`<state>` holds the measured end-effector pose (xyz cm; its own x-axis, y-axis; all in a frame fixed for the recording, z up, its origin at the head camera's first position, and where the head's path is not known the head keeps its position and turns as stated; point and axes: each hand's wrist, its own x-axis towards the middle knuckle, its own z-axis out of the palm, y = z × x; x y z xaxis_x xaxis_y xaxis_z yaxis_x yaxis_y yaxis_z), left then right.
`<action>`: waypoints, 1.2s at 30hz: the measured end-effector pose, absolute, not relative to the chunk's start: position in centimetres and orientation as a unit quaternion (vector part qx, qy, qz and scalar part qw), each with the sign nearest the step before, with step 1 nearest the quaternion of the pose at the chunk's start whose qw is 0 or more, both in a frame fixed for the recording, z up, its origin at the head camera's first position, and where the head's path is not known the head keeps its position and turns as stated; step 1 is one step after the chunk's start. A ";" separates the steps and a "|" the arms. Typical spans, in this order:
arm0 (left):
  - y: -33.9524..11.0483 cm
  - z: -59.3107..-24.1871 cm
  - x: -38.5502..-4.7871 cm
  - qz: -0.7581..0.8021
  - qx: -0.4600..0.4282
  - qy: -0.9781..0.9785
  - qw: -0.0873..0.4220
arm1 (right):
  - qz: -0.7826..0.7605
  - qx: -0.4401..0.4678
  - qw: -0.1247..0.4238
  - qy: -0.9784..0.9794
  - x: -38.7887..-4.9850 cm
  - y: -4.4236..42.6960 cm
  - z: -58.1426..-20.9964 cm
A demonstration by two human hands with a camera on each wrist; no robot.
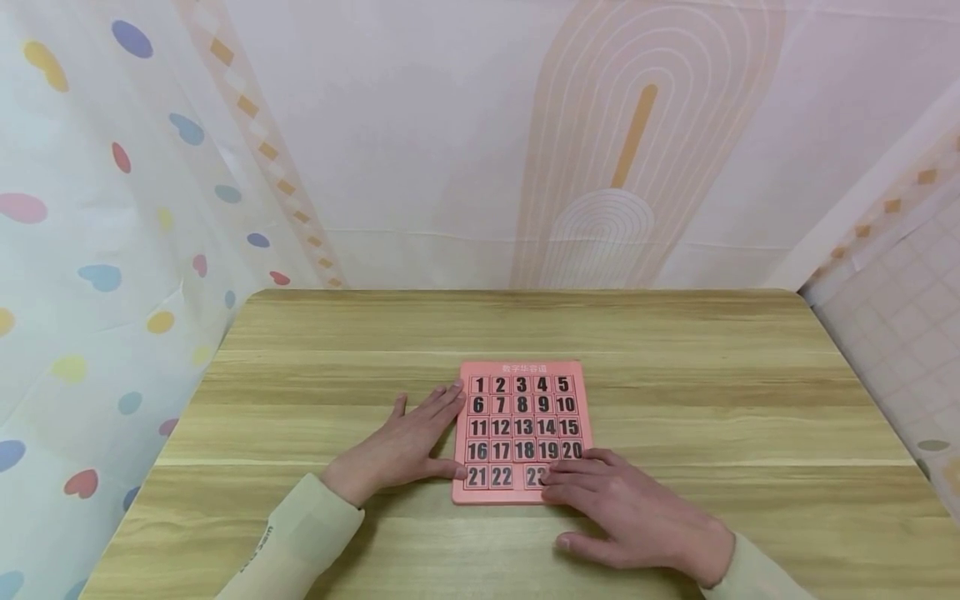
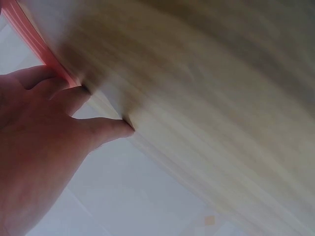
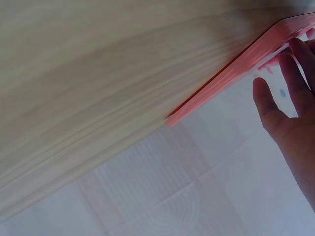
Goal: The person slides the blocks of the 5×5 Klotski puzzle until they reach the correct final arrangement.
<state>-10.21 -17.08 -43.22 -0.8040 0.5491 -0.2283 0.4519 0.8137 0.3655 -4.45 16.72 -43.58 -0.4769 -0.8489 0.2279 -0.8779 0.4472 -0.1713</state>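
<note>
A pink number slide puzzle (image 1: 487, 497) lies flat on the table, its black-numbered tiles running 1 to 20 in order over the upper rows. Along the bottom row are 21, 22, a gap, then tile 23 (image 1: 534, 477), which stands between two columns. Fingertips of my right hand (image 1: 630, 508) rest on the lower right corner, touching tile 23 and covering the rest of that row. My left hand (image 1: 405, 442) spreads along the puzzle's left edge, thumb and fingers touching the frame. Both wrist views show the pink frame edge-on beside the left hand (image 2: 44, 128) and right hand (image 3: 298, 123).
The wood-grain table (image 1: 337, 333) extends around the puzzle on every side. Behind it hangs a pale patterned cloth (image 1: 420, 150), and another with coloured spots (image 1: 75, 250) hangs on the left.
</note>
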 end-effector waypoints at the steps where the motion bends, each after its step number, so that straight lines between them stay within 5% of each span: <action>1: -17.1 -43.2 -10.2 0.149 0.267 0.938 0.164 | 0.134 0.510 0.055 -0.848 -4.5 16.6 -43.6; 22: -17.1 -43.1 -10.2 0.152 0.267 0.938 0.161 | 0.127 0.507 0.021 -0.852 -4.6 15.8 -43.2; 36: -17.0 -43.3 -10.2 0.151 0.263 0.939 0.159 | 0.164 0.480 0.072 -0.859 -4.5 19.1 -43.1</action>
<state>-10.23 -16.98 -43.29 -0.8105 0.5429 -0.2197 0.4468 0.8157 0.3675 -4.54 19.06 -43.10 -0.5291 -0.8006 0.2811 -0.8479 0.4861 -0.2117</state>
